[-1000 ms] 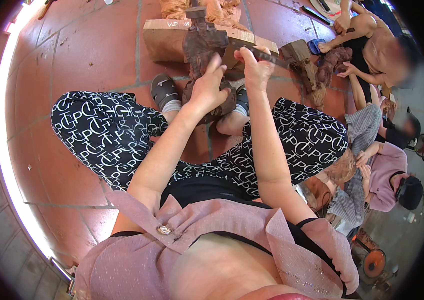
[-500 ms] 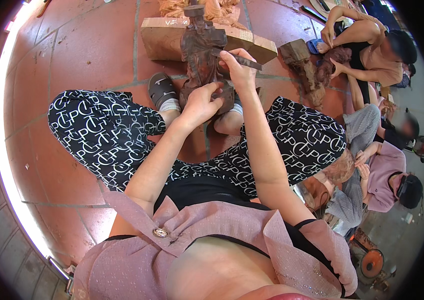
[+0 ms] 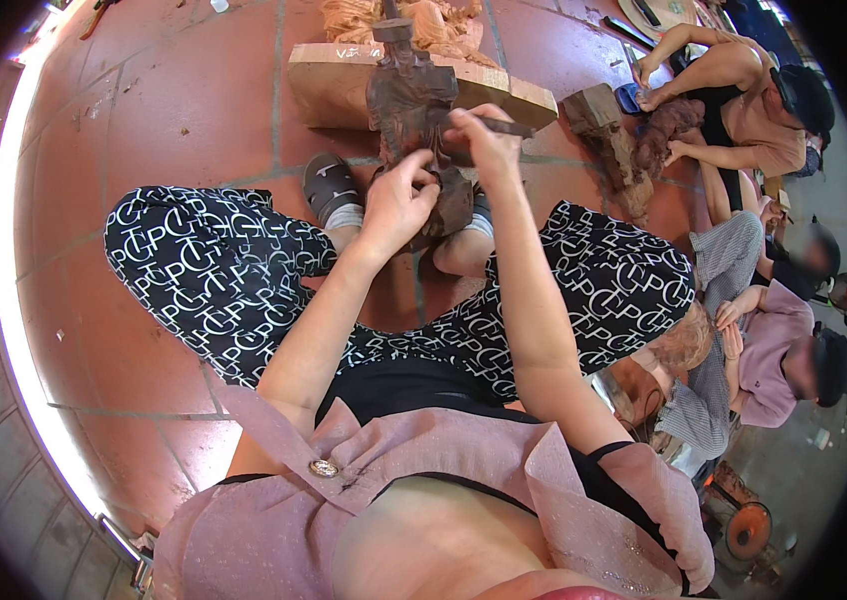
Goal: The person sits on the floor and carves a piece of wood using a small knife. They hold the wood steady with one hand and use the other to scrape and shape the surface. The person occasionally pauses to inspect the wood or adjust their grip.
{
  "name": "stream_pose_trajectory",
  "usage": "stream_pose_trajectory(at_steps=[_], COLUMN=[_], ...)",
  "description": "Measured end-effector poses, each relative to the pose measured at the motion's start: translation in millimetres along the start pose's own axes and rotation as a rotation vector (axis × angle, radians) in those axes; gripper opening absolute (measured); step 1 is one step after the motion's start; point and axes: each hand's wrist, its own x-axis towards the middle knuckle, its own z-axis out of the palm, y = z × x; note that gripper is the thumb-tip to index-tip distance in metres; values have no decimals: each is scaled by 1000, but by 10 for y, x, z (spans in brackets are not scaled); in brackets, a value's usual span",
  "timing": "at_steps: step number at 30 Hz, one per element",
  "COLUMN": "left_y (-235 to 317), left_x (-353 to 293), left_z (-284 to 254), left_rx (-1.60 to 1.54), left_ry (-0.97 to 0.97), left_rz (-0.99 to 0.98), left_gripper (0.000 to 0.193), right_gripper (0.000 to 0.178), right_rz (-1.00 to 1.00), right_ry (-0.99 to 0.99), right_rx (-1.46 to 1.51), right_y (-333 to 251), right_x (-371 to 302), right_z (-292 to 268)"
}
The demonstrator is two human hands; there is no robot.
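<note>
A dark brown carved wooden statue (image 3: pixel 412 92) stands between my feet, its narrow top toward the far side. Along its lower left side, my left hand (image 3: pixel 402 205) grips it with bent fingers. My right hand (image 3: pixel 489 150) is closed on a dark flat strip (image 3: pixel 514 128), whose end sticks out to the right. The fingertips of that hand are at the statue's right side. Whether the strip is a tool or abrasive cloth I cannot tell. My hands partly hide the statue's lower part.
Behind the statue lies a pale wooden block (image 3: pixel 329 85), with orange-brown carved wood (image 3: pixel 349 25) beyond it. A rough wood piece (image 3: pixel 604 130) stands to the right. Further right, co-workers sit, one holding a reddish carving (image 3: pixel 669 130). An orange fan (image 3: pixel 747 530) is at lower right.
My left hand has shifted up a little along the statue, its fingers more bent. My right hand and the strip have moved slightly right and down. A co-worker's raised hand has moved slightly.
</note>
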Motion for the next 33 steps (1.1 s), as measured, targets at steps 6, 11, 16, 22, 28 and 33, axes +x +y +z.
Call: stream_pose_trajectory(at_steps=[6, 11, 16, 22, 28, 33], left_y=[46, 18, -99, 13, 88, 152], left_x=[366, 223, 26, 92, 214, 283], left_z=[-135, -140, -11, -258, -290, -399], left_rx=[192, 335, 124, -620, -1121, -1307], left_ry=[159, -206, 98, -226, -171, 120], left_rz=[86, 7, 98, -261, -240, -241], left_gripper=[75, 75, 26, 45, 33, 17], right_gripper=[22, 27, 18, 6, 5, 32], right_rz=[-15, -27, -119, -308, -410, -710], right_ry=[11, -17, 61, 39, -71, -249], right_rx=[119, 68, 1, -87, -180, -449], right_y=[-273, -260, -359, -122, -451, -562], right_x=[-14, -46, -148, -193, -433, -552], right_z=[13, 85, 218, 377, 587, 651])
